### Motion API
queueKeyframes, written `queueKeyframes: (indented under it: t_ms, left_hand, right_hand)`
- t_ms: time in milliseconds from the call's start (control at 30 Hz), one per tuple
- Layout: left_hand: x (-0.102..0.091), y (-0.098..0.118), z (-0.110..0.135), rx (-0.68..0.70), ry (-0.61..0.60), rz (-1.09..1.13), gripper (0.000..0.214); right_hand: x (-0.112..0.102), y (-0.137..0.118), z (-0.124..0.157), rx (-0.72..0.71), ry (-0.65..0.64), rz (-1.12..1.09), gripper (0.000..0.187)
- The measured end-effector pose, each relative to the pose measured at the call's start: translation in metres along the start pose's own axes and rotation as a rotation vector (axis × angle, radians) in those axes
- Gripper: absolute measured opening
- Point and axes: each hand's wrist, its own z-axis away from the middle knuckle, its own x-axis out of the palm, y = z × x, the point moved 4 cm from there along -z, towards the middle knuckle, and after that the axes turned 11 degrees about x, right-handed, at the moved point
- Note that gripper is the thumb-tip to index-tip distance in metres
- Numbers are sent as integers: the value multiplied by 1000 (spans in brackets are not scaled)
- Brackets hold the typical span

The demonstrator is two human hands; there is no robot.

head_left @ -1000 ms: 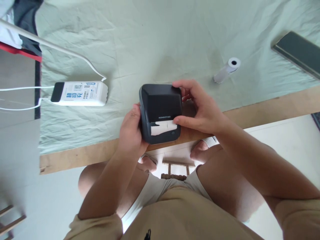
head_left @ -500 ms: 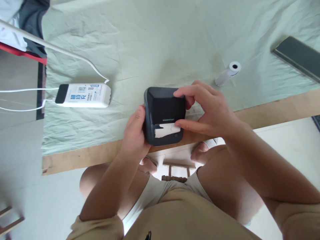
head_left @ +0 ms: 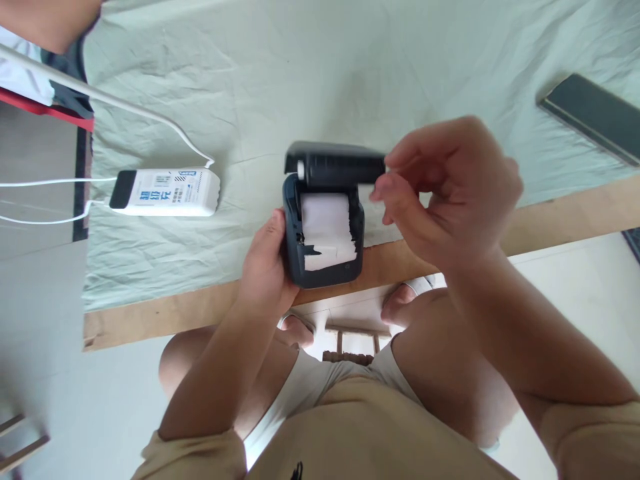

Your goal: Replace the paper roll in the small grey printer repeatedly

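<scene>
My left hand [head_left: 267,260] is wrapped round the left side of a small black label printer [head_left: 295,260] at the table's front edge. The printer's lid [head_left: 345,167] stands raised, with its dark roller side facing me. White paper [head_left: 327,227] with a torn, ragged front edge lies in the open paper bay. At the lid's right end, my right hand [head_left: 445,193] has thumb and forefinger pinched on its edge, the other fingers curled.
A white power bank [head_left: 175,192] with cables lies on the pale green cloth [head_left: 240,80] at left. A dark flat box [head_left: 595,117] rests far right. Another person's bare skin [head_left: 50,20] shows in the top left corner.
The printer's lid has swung up from closed, baring the paper inside. My right hand has risen with it and now covers the loose paper roll's place. Another person's skin has entered top left.
</scene>
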Motion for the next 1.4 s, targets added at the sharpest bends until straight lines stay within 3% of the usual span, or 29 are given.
queueKeyframes:
  t_ms: [100, 267, 367, 467, 567, 633, 700, 767, 867, 1067, 1267, 1333, 1400]
  left_hand:
    - [2, 0, 1, -35, 0, -2, 27]
    - [9, 4, 6, -82, -91, -20, 43]
    - [10, 7, 9, -65, -172, -9, 39]
    - [7, 7, 12, -52, -207, -30, 32]
    - [5, 6, 11, -40, -179, -29, 30]
    - [4, 5, 9, -34, -149, -9, 28]
    - [3, 4, 8, -46, -114, -13, 28]
    - [2, 3, 9, -62, -95, -34, 31]
    - [0, 3, 9, -53, -95, -39, 32]
    - [1, 4, 8, -33, -118, -53, 33]
    - [-3, 2, 8, -41, -94, -50, 33]
    - [-4, 3, 8, -38, -70, -61, 34]
    - [-3, 4, 8, -45, -61, -71, 35]
  right_hand:
    - [10, -3, -3, 52, -88, 156, 8]
    - [31, -6, -4, 12, -351, 465, 12]
    - [37, -8, -2, -28, -474, 621, 10]
    - [32, -14, -3, -57, -484, 638, 16]
    - [17, -14, -7, -10, -490, 447, 27]
    - [5, -4, -11, 101, -443, 144, 37]
    - [-4, 18, -16, 241, -302, -169, 42]
    - [-6, 46, -19, 364, -155, -314, 36]
    - [1, 76, -16, 466, -114, -108, 27]
    - [4, 78, -12, 284, -134, 205, 22]
    - [-4, 67, -5, 219, -201, 269, 50]
    - [-21, 54, -5, 127, -103, 254, 45]
    - [-39, 51, -8, 55, 77, 301, 41]
